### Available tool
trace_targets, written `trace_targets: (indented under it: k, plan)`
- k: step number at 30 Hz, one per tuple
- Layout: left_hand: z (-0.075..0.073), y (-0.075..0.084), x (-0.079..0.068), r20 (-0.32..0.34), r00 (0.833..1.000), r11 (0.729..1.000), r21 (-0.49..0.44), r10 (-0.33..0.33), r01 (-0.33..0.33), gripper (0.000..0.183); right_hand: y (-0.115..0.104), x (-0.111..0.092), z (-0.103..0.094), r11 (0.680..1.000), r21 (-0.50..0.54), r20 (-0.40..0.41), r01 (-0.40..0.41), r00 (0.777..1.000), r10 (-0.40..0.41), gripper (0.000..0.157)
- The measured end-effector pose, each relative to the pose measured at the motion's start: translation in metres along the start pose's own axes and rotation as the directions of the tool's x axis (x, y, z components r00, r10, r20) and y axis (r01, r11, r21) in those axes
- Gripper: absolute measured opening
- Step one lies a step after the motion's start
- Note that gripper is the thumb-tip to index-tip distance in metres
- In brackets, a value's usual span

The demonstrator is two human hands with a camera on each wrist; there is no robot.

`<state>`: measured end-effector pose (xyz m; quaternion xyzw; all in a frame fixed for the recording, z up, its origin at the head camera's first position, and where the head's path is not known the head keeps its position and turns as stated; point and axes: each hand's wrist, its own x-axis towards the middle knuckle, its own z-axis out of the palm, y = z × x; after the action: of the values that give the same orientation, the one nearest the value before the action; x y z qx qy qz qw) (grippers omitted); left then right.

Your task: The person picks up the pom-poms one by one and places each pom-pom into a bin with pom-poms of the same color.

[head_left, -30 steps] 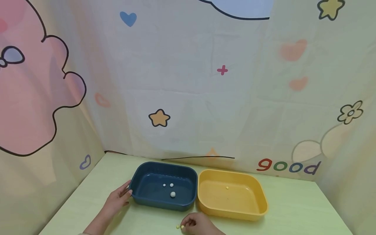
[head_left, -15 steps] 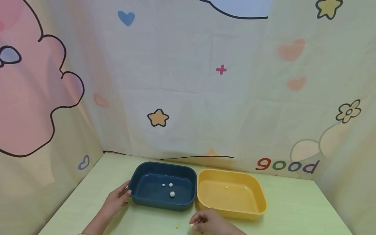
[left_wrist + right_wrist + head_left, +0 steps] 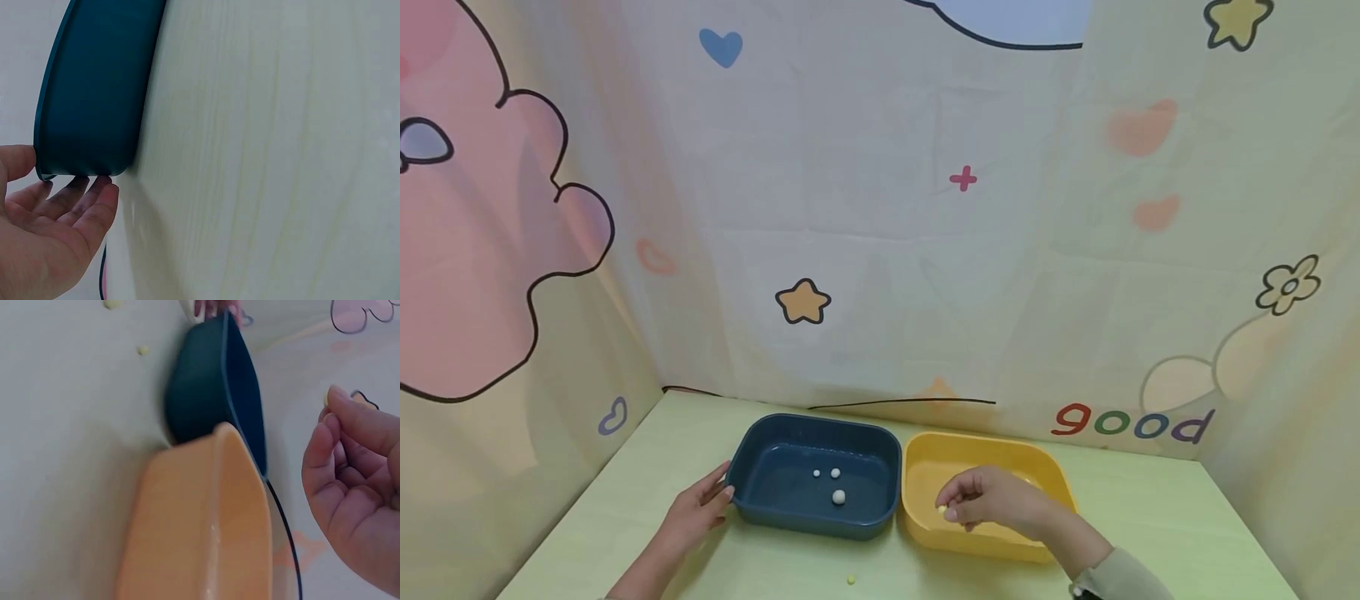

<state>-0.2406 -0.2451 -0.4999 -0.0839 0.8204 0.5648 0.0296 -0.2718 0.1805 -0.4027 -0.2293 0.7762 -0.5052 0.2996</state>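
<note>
My right hand (image 3: 992,500) is above the yellow tray (image 3: 925,523) and pinches a tiny yellow ball (image 3: 942,508) between thumb and fingertips. The right wrist view shows the ball (image 3: 325,399) at the fingertips. My left hand (image 3: 696,510) touches the left end of the dark blue tray (image 3: 808,522). In the left wrist view, the fingers (image 3: 94,215) rest on its outer wall and the thumb lies at the rim. Three white balls of different sizes lie inside the blue tray, the largest being a white ball (image 3: 838,497) nearest the front.
A small yellow-green ball (image 3: 851,579) lies on the pale green table (image 3: 775,567) in front of the trays. The right wrist view shows a second loose ball (image 3: 112,303) at its top edge. A printed curtain (image 3: 880,208) hangs behind and at the sides.
My right hand has picked a yellow ball off the table and moved it up and right, over the yellow tray. It now covers the ball seen there earlier. The left hand stays put.
</note>
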Motion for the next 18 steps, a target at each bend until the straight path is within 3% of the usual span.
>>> trace_targets:
  k: [5, 11, 18]
  plan:
    - [0.0, 0.0, 0.001, 0.001, 1.0, 1.0, -0.002, 0.0, 0.0, 0.056, -0.009, 0.0, -0.033, 0.999, -0.029, 0.032, -0.034, 0.999, 0.035, 0.036]
    - [0.001, 0.0, 0.001, 0.003, 1.0, 1.0, -0.012, -0.001, 0.001, 0.056, -0.009, 0.004, -0.069, 0.992, -0.104, 0.029, -0.072, 0.997, 0.075, 0.022]
    - [-0.001, -0.001, 0.001, -0.006, 1.0, 1.0, -0.009, 0.004, -0.004, 0.056, -0.005, 0.016, -0.102, 0.974, -0.119, 0.061, -0.191, 0.978, 0.199, 0.02]
